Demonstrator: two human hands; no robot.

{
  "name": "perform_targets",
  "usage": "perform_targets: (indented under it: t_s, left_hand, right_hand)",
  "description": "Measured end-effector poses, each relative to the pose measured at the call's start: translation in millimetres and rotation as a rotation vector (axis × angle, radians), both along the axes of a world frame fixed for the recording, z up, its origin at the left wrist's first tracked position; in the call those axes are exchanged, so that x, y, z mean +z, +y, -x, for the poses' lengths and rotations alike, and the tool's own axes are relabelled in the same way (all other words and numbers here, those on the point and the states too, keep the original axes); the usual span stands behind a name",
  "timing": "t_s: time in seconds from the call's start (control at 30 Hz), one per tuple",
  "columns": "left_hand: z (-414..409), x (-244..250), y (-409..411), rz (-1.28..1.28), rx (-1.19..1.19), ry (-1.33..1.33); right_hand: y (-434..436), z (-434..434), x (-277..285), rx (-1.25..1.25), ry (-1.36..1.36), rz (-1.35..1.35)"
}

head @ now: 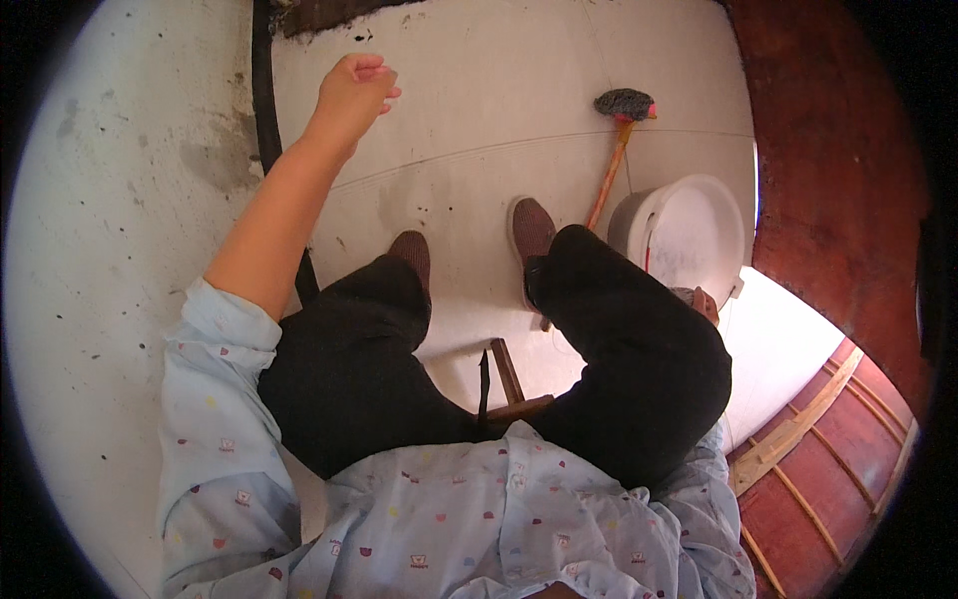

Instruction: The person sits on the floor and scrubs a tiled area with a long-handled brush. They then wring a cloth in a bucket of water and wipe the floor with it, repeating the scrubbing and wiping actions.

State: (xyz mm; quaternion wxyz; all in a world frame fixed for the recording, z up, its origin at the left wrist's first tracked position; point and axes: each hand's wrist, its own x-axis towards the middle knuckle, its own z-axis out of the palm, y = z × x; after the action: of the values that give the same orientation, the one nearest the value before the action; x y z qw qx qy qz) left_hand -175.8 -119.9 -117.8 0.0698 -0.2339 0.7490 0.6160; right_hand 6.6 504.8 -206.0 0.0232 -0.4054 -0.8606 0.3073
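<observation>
My left hand (361, 93) is raised at the upper left over the pale floor, its fingers curled in. Whether anything small sits in those fingers is not visible. Beyond my right knee, my right hand (706, 305) shows only in part, beside the lower rim of a white plastic bucket (732, 217). A small grey, rough-looking piece (681, 294) lies against its fingers; my leg hides most of the grip. Left of the bucket, a wooden-handled scrubber (612, 168) has a grey wiry pad (627, 103) at its far end.
Between my legs, wooden pieces (509, 374) like part of a low stool show. A pale, spotted surface (112, 262) lies left of a black strip (266, 97). A red-brown panel (823, 150) stands at right, above a red slatted surface (831, 464).
</observation>
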Motion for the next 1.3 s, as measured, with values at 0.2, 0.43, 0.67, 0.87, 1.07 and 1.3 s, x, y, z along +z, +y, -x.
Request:
perform_targets:
  t_s: [0.2, 0.43, 0.67, 0.87, 1.07, 1.3]
  left_hand:
    - [-33.1, -7.4, -19.5, -0.009, -0.015, -0.064]
    - [-121.0, -38.6, -74.3, 0.009, 0.108, -0.284]
    - [-289.2, -64.5, -27.5, -0.254, 0.154, -0.474]
    - [-440.3, -115.7, 24.1, -0.082, 0.046, -0.529]
    - [-525.3, -143.5, 46.0, 0.269, -0.299, -0.533]
    - [-499.9, -127.0, 62.3, 0.203, -0.242, -0.395]
  right_hand:
    - [-21.9, 7.7, 16.4, 0.092, -0.040, -0.108]
    - [-26.8, 3.0, 14.0, 0.053, 0.163, -0.012]
    - [-33.7, 16.1, 12.9, 0.165, 0.102, 0.029]
    - [77.5, 29.7, -30.8, 0.327, 0.229, 0.128]
    - [70.1, 39.0, 27.2, 0.350, 0.370, 0.173]
    - [32.1, -36.5, 61.4, 0.895, 0.098, 0.272]
